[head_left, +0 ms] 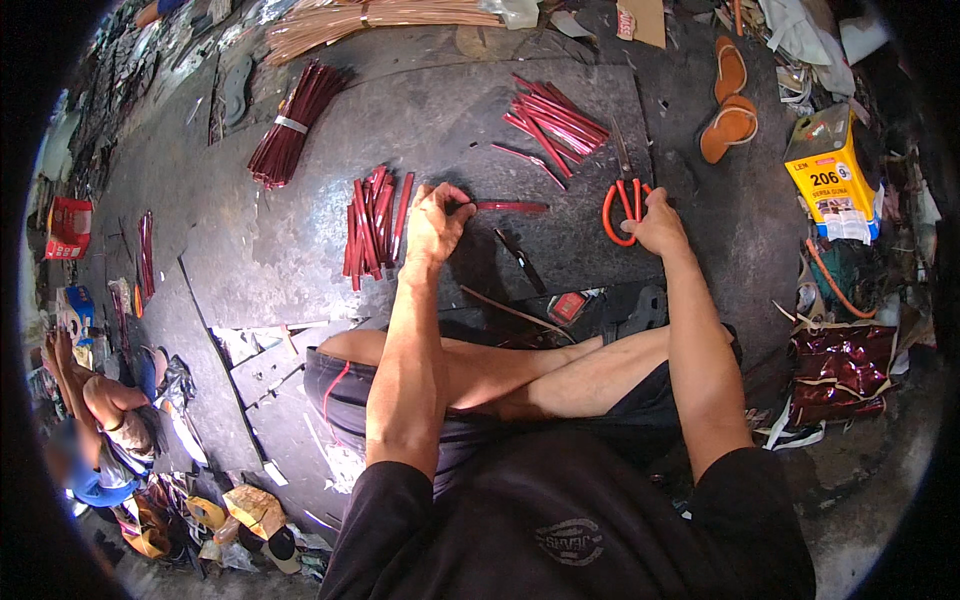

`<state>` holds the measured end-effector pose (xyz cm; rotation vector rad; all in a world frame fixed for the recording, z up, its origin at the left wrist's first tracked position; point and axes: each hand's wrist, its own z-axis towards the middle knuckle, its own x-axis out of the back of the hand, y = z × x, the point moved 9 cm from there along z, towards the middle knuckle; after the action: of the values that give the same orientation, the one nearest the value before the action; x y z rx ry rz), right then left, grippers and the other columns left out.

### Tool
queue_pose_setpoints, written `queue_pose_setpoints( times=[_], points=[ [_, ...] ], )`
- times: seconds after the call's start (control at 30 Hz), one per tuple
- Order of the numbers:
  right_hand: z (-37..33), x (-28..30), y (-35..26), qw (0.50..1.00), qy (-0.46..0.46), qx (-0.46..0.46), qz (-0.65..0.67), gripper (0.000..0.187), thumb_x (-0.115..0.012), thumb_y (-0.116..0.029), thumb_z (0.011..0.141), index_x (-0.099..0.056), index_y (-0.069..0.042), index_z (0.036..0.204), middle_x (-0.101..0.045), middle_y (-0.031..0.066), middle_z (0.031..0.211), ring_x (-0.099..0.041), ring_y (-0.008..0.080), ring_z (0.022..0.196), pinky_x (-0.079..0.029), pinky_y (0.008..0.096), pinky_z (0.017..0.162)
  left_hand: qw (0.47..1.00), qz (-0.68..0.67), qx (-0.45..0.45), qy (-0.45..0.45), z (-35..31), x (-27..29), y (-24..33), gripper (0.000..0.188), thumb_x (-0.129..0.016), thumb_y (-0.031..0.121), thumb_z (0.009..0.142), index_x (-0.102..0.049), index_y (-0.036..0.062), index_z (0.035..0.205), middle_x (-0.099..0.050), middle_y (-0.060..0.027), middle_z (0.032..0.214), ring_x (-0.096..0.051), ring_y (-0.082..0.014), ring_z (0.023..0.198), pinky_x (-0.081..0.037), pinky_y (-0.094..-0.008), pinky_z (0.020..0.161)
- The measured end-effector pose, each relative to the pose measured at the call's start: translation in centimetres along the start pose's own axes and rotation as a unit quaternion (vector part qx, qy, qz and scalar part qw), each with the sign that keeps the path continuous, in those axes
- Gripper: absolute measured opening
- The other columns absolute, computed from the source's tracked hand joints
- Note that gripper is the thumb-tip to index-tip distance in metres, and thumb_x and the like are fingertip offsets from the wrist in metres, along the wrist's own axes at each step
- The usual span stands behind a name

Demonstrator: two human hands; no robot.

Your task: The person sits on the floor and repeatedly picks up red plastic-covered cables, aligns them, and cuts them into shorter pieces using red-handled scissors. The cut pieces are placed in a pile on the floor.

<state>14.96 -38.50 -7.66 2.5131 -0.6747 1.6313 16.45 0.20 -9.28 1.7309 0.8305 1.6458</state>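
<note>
Head view: left hand (433,222) grip pinching red strip (512,207); right hand (656,224) grip closed on orange-handled shears (620,210).

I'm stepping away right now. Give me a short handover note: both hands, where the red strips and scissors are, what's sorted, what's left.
Left hand: pinching one red strip flat on the dark work board.
Right hand: on the orange-handled scissors, grip unclear.
Done, apparently: pile of red strips left of the left hand.
Left, apparently: loose heap of red strips farther up the board, plus a tied bundle at far left.
</note>
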Motion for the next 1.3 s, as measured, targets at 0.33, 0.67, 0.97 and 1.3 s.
queue_pose_setpoints(
  times=[0.33, 0.67, 0.97, 1.3],
  points=[
    [-4.0, 6.1, -3.1, 0.952, 0.037, 0.116, 0.28, 0.029, -0.066, -0.023, 0.092, -0.057, -0.001, 0.108, -0.06, 0.0026, 0.075, -0.057, 0.0095, 0.061, -0.047, 0.0245, 0.055, 0.979, -0.12, 0.081, -0.143, 0.5, -1.7, -1.8, 0.021, -0.072, 0.017, 0.087, -0.069, 0.0067, 0.105, -0.072, -0.0073, 0.092, -0.066, -0.0159, 0.089, -0.05, -0.0319, 0.081],
    [-13.7, -3.5, -12.0, 0.816, -0.404, 0.03, 0.413, 0.093, -0.023, -0.081, 0.088, -0.059, 0.002, 0.109, -0.053, 0.0031, 0.065, -0.055, 0.0146, 0.051, -0.049, 0.0295, 0.05, 0.991, -0.087, 0.095, -0.045, -0.4, -0.9, -0.5, 0.027, -0.077, 0.025, 0.081, -0.071, 0.0084, 0.101, -0.072, -0.0135, 0.103, -0.068, -0.0271, 0.101, -0.05, -0.0366, 0.089],
    [-14.1, -7.5, -12.5, 0.788, -0.498, -0.042, 0.36, 0.123, -0.01, -0.095, 0.072, -0.056, 0.01, 0.116, -0.061, 0.0112, 0.071, -0.067, 0.0252, 0.06, -0.056, 0.0338, 0.059, 0.991, -0.055, 0.109, -0.05, 0.0, -1.3, -0.7, 0.028, -0.076, 0.028, 0.08, -0.07, 0.0104, 0.102, -0.071, -0.017, 0.105, -0.066, -0.0319, 0.104, -0.05, -0.0394, 0.09],
    [-13.4, -8.1, -12.8, 0.789, -0.494, -0.056, 0.361, 0.122, -0.011, -0.095, 0.072, -0.057, 0.009, 0.114, -0.061, 0.012, 0.069, -0.067, 0.0266, 0.059, -0.057, 0.0358, 0.059, 0.995, -0.056, 0.085, -0.01, 0.0, -0.9, 0.1, 0.019, -0.076, 0.016, 0.078, -0.069, 0.0055, 0.093, -0.07, -0.0138, 0.094, -0.069, -0.0268, 0.09, -0.053, -0.0362, 0.083]
  ],
)
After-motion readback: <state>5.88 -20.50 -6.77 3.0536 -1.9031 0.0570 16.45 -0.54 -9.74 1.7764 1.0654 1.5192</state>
